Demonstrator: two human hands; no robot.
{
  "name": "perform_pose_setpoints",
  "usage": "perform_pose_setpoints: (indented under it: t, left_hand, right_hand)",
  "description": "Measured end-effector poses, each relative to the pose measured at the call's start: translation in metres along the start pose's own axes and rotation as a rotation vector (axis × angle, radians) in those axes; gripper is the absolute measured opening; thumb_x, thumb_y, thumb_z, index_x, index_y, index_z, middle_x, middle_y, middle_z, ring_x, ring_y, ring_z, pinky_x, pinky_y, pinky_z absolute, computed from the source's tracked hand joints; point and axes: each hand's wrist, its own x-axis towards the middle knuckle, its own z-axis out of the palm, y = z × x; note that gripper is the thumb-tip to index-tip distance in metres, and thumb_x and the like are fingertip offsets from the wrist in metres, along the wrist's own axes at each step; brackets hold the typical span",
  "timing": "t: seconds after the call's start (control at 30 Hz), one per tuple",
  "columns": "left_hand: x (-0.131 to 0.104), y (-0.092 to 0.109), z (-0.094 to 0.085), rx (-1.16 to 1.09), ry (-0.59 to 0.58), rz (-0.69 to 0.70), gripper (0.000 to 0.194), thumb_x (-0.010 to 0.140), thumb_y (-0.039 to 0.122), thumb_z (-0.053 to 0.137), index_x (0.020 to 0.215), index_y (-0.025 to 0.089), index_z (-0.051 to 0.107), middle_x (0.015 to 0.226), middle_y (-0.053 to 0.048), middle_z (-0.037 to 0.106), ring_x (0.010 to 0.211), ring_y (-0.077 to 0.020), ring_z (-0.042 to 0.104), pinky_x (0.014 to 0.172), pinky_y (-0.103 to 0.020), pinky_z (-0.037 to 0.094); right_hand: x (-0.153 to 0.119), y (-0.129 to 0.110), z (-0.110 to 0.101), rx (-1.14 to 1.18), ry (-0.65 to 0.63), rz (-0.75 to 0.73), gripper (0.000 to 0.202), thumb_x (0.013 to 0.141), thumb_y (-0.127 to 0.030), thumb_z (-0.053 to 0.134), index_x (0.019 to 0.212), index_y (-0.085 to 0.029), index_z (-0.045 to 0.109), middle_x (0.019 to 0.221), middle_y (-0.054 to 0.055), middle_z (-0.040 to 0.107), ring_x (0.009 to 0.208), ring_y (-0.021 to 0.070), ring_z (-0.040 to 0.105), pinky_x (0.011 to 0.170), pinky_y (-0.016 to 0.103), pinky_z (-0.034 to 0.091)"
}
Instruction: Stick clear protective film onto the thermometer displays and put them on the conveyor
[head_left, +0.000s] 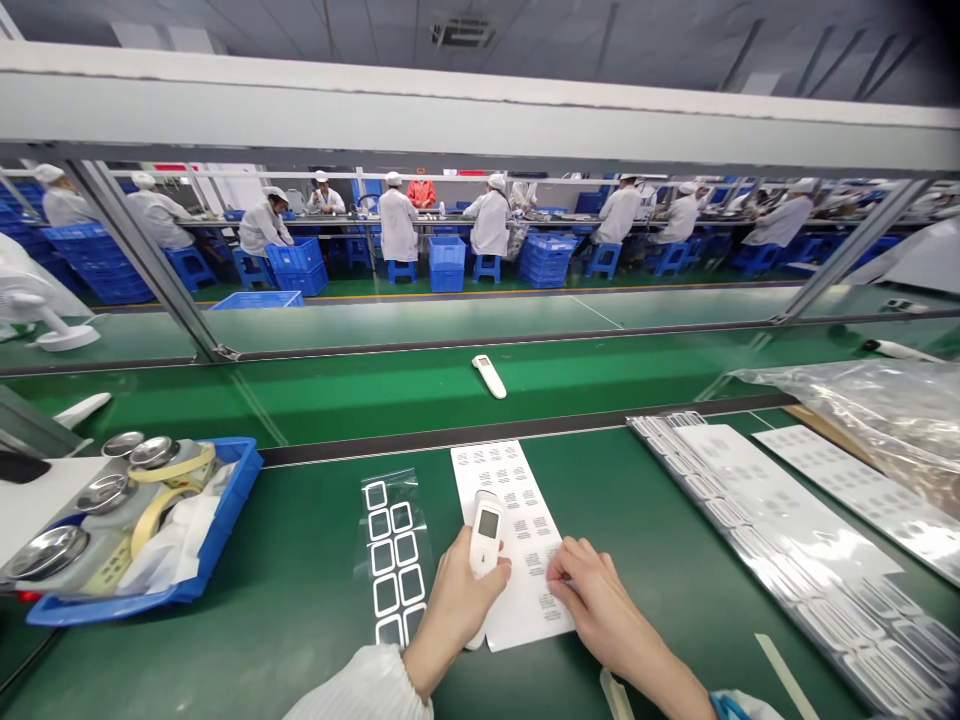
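My left hand is wrapped around a white handheld infrared thermometer, its small grey screen facing up. Beneath it lies a white sheet of printed labels. At the sheet's right edge, my right hand has its thumb and fingertips pressed together; whatever they pinch is too small or hidden to make out. Left of the sheet is a clear plastic strip with white rounded frames, partly covered by my left forearm. A second white thermometer lies on the green conveyor belt ahead.
On the left, a blue tray holds metal-topped bottles and tape rolls. Stacked sheets of frames and clear plastic bagging cover the right side. Tape strips stick to the bench near me. Beyond the belt, several workers sit among blue crates.
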Motion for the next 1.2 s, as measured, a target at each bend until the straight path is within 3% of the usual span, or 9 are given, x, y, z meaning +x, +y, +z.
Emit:
perform_pose_setpoints:
  t: [0.2,0.33,0.4,0.5,0.67,0.8,1.0,1.1,1.2]
  left_hand:
    - [0.002,-0.002,0.000,0.024,-0.008,0.007,0.019,0.074,0.026,0.061,0.091,0.019,0.057,0.103,-0.008,0.069,0.091,-0.0242,0.065,0.081,-0.033,0.046]
    - [0.003,-0.005,0.001,0.038,-0.011,0.024,0.019,0.075,0.027,0.060,0.091,0.019,0.057,0.102,-0.008,0.069,0.091,-0.0236,0.065,0.080,-0.032,0.046]
    - [0.001,-0.006,0.002,0.051,-0.006,0.035,0.018,0.075,0.027,0.059,0.091,0.019,0.056,0.100,-0.007,0.069,0.090,-0.0233,0.065,0.080,-0.032,0.046]
    - [-0.003,-0.005,0.004,0.060,-0.008,0.057,0.017,0.076,0.025,0.056,0.092,0.020,0.054,0.092,-0.006,0.069,0.087,-0.0229,0.064,0.077,-0.032,0.047]
    - [-0.005,-0.003,0.005,-0.140,0.003,0.038,0.015,0.072,0.022,0.059,0.085,0.019,0.052,0.086,-0.004,0.066,0.080,-0.0202,0.064,0.073,-0.030,0.047]
    - [-0.009,0.001,-0.007,-0.503,-0.040,0.008,0.020,0.070,0.022,0.061,0.084,0.019,0.046,0.074,0.003,0.056,0.052,-0.0101,0.054,0.060,-0.027,0.046]
    - [-0.017,0.005,-0.035,-0.686,-0.138,0.004,0.035,0.061,0.010,0.060,0.093,0.016,0.049,0.076,0.002,0.059,0.060,-0.0100,0.055,0.060,-0.024,0.044]
    - [-0.017,-0.001,-0.038,-0.726,-0.136,0.021,0.043,0.055,0.008,0.057,0.097,0.016,0.049,0.071,0.003,0.057,0.055,-0.0084,0.051,0.054,-0.022,0.042]
    - [-0.013,-0.009,-0.035,-0.748,-0.110,-0.015,0.051,0.052,0.012,0.056,0.103,0.015,0.047,0.071,0.004,0.056,0.046,-0.0065,0.047,0.044,-0.021,0.035]
  right_hand:
    - [-0.014,-0.003,0.016,0.030,0.100,-0.090,0.026,0.098,-0.018,0.022,0.080,-0.023,0.040,0.081,0.003,0.050,0.071,0.0197,0.047,0.068,0.036,0.040]
    - [-0.018,-0.001,0.021,0.148,0.108,-0.090,0.014,0.099,-0.027,0.033,0.096,-0.023,0.046,0.087,0.003,0.053,0.078,0.0203,0.051,0.072,0.035,0.042]
    - [-0.017,0.002,0.021,0.200,0.124,-0.100,0.015,0.098,-0.029,0.035,0.094,-0.023,0.048,0.088,0.003,0.054,0.081,0.0205,0.052,0.073,0.034,0.042]
    - [-0.013,0.007,0.017,0.323,0.130,-0.033,0.025,0.098,-0.032,0.034,0.079,-0.022,0.046,0.077,0.001,0.051,0.072,0.0183,0.050,0.067,0.030,0.040]
    - [-0.006,0.013,-0.005,0.483,0.141,0.099,0.028,0.094,-0.043,0.041,0.080,-0.022,0.052,0.074,0.000,0.050,0.068,0.0170,0.046,0.060,0.027,0.036]
    - [0.003,-0.015,-0.024,0.546,0.122,0.023,0.030,0.094,-0.045,0.041,0.077,-0.022,0.050,0.073,-0.001,0.047,0.068,0.0165,0.044,0.060,0.026,0.035]
    - [0.037,-0.090,-0.034,0.645,-0.161,-0.235,0.024,0.094,-0.032,0.046,0.073,-0.021,0.050,0.075,0.000,0.055,0.072,0.0161,0.050,0.067,0.027,0.038]
    - [0.062,-0.105,-0.020,0.617,-0.108,-0.285,0.020,0.093,-0.025,0.046,0.073,-0.021,0.049,0.075,0.000,0.054,0.070,0.0156,0.050,0.065,0.027,0.040]
    - [0.081,-0.105,-0.002,0.615,-0.012,-0.279,0.020,0.094,-0.025,0.043,0.075,-0.021,0.049,0.078,0.000,0.050,0.066,0.0147,0.048,0.059,0.026,0.040]
